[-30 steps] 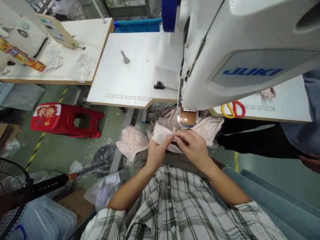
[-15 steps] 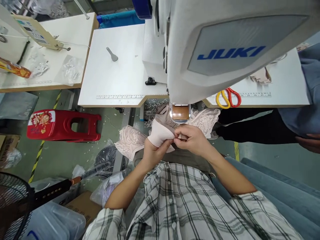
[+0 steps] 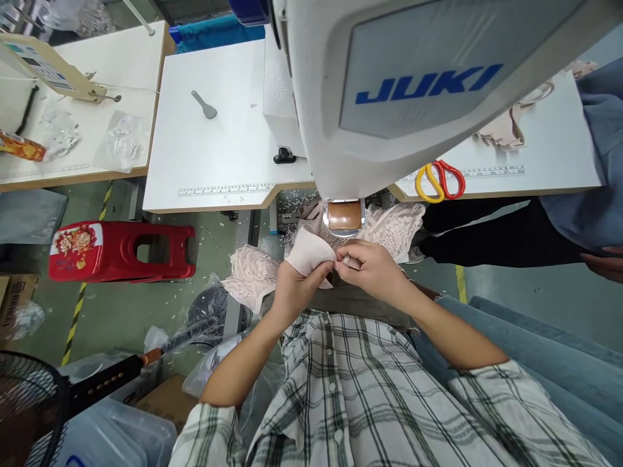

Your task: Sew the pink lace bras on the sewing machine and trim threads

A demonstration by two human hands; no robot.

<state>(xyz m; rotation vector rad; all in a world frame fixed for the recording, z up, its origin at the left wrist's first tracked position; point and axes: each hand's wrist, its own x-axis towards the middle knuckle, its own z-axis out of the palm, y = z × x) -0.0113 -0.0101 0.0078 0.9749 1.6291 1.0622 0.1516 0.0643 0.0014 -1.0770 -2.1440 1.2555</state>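
Note:
A pale pink lace bra (image 3: 253, 272) lies across my lap, below the sewing machine head. My left hand (image 3: 296, 288) is closed around one smooth part of it, thumb on top and fingers beneath. That smooth pale panel (image 3: 310, 251) stands up from the grip like a folded cup. At the panel's right edge, my right hand (image 3: 367, 266) pinches with thumb and forefinger close to my left thumb. A small pale piece (image 3: 351, 262) shows inside the curled right fingers; its kind is unclear. More lace (image 3: 399, 230) spreads out behind the right hand.
The white sewing machine (image 3: 335, 149) hangs over the table's front cutout. Scissors with red and yellow handles (image 3: 440, 181) lie at the table edge. A red stool (image 3: 121, 251) and a fan (image 3: 29, 402) are at left. Another person's sleeve (image 3: 603, 143) is at right.
The view has shifted slightly, so the machine and table sit further left. Both hands keep their hold on the bra, with only a small shift of the right fingers.

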